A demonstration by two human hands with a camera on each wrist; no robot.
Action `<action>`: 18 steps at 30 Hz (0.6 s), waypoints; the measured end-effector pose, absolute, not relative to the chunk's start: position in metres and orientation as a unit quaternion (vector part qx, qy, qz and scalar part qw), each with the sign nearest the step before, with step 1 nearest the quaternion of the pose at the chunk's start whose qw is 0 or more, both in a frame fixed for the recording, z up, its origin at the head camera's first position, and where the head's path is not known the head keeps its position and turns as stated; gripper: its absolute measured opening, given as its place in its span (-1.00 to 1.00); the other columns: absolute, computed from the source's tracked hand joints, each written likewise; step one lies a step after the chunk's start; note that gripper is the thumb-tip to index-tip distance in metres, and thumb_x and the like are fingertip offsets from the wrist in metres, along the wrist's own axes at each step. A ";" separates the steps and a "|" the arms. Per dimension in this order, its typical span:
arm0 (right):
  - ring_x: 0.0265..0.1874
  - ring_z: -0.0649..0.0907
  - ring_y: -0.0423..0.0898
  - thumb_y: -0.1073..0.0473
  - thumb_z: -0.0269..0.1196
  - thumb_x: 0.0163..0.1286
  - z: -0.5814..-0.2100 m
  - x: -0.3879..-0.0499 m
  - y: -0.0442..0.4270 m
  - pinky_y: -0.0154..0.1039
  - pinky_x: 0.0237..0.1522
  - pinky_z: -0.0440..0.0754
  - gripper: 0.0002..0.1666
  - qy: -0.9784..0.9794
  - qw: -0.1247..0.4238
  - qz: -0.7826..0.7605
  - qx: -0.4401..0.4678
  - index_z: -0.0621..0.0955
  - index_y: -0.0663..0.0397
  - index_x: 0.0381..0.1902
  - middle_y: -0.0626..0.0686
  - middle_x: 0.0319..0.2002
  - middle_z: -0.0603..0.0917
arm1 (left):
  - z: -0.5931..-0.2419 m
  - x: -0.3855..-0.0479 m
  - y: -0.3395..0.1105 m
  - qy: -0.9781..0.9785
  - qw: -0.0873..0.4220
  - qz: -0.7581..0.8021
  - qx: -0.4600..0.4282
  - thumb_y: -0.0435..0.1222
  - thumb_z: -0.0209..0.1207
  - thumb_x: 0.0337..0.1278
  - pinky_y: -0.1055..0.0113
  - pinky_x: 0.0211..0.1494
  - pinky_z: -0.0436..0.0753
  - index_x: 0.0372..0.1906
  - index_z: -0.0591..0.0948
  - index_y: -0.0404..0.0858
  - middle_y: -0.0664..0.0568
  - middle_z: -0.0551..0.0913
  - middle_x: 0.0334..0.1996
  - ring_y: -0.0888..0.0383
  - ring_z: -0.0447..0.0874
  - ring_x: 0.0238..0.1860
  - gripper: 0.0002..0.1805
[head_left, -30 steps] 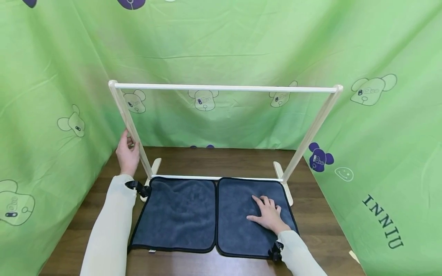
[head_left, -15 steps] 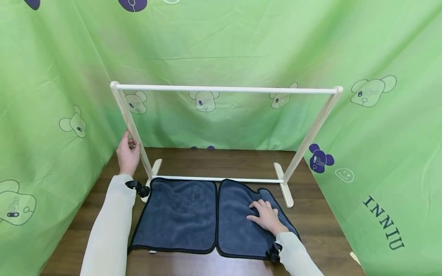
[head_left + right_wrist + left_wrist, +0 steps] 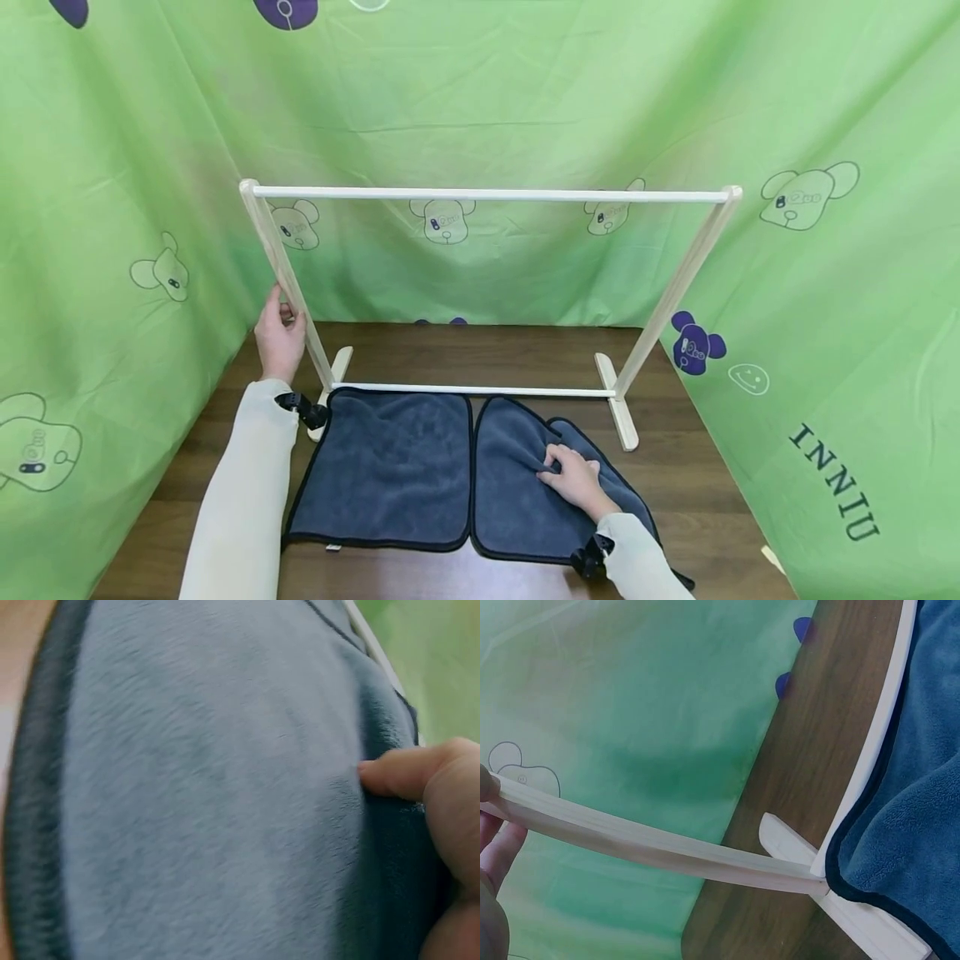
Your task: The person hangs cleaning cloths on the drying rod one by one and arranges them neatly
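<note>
A pale wooden rack (image 3: 491, 194) with a white top bar and a lower bar stands on the table. My left hand (image 3: 281, 340) holds its left upright (image 3: 652, 844), thumb on one side and fingers on the other. Two dark grey-blue towels with black edging lie before the rack. The left towel (image 3: 397, 475) is spread nearly flat. On the right towel (image 3: 517, 517), my right hand (image 3: 577, 485) pinches a bunched fold near the middle, and the far edge is rumpled. The right wrist view shows the thumb (image 3: 397, 772) against the pile; the other fingertips are hidden there.
Green printed curtain (image 3: 465, 100) closes in the back and both sides. The brown wooden table (image 3: 480, 350) carries the rack's feet, the right foot (image 3: 617, 404) lying just beyond the right towel.
My right hand's spread fingers have drawn together, gathering the right towel. The towel's far right corner has pulled in toward me and creased. My left hand stays on the upright.
</note>
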State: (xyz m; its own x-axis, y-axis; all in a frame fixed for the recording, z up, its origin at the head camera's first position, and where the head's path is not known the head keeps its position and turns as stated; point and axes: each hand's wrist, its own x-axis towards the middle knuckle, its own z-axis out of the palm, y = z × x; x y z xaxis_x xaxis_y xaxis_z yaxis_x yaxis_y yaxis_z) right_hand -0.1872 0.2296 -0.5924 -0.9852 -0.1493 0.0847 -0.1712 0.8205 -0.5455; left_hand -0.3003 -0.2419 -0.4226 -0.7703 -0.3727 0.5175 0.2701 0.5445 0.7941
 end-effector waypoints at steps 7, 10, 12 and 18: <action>-0.51 0.47 -0.14 0.33 0.44 -0.13 -0.582 -0.196 0.231 -0.13 -0.41 0.38 -0.59 -0.932 0.027 0.356 0.064 0.39 -0.09 -0.66 -0.14 -0.59 0.46 | -0.424 -0.301 -0.243 -0.810 0.349 -0.470 0.029 -0.59 0.11 0.24 0.08 0.07 0.68 0.37 0.37 -0.39 -0.38 0.55 -0.10 -0.17 0.57 -0.05 -0.43; -0.52 0.46 -0.14 0.40 0.44 -0.15 -0.574 -0.198 0.230 -0.27 -0.46 0.42 -0.59 -0.921 0.027 0.383 0.072 0.40 -0.05 -0.67 -0.12 -0.60 0.47 | -0.424 -0.300 -0.243 -0.812 0.348 -0.469 0.030 -0.59 0.11 0.24 0.10 0.06 0.69 0.37 0.37 -0.39 -0.37 0.55 -0.10 -0.16 0.57 -0.05 -0.43; -0.51 0.47 -0.15 0.43 0.43 -0.18 -0.568 -0.199 0.230 -0.31 -0.46 0.41 -0.59 -0.913 0.035 0.400 0.076 0.41 -0.03 -0.68 -0.11 -0.59 0.49 | -0.424 -0.300 -0.242 -0.812 0.343 -0.471 0.031 -0.59 0.11 0.25 0.09 0.06 0.69 0.38 0.37 -0.38 -0.36 0.55 -0.10 -0.15 0.57 -0.05 -0.42; -0.49 0.46 -0.19 0.47 0.42 -0.23 -0.548 -0.204 0.233 -0.32 -0.43 0.41 -0.59 -0.891 0.113 0.429 0.100 0.42 -0.03 -0.67 -0.11 -0.57 0.50 | -0.423 -0.300 -0.241 -0.813 0.335 -0.475 0.036 -0.58 0.10 0.25 0.01 0.07 0.67 0.38 0.36 -0.37 -0.35 0.55 -0.08 -0.17 0.58 -0.05 -0.42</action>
State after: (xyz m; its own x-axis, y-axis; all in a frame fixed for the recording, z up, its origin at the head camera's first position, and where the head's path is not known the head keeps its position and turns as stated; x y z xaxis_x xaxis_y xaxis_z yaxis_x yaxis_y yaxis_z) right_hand -0.2042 0.2333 -0.5478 -0.9544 -0.0816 0.2871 -0.2754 0.6116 -0.7417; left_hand -0.3002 -0.2409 -0.4229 -0.7724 -0.3770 0.5111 0.2607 0.5457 0.7964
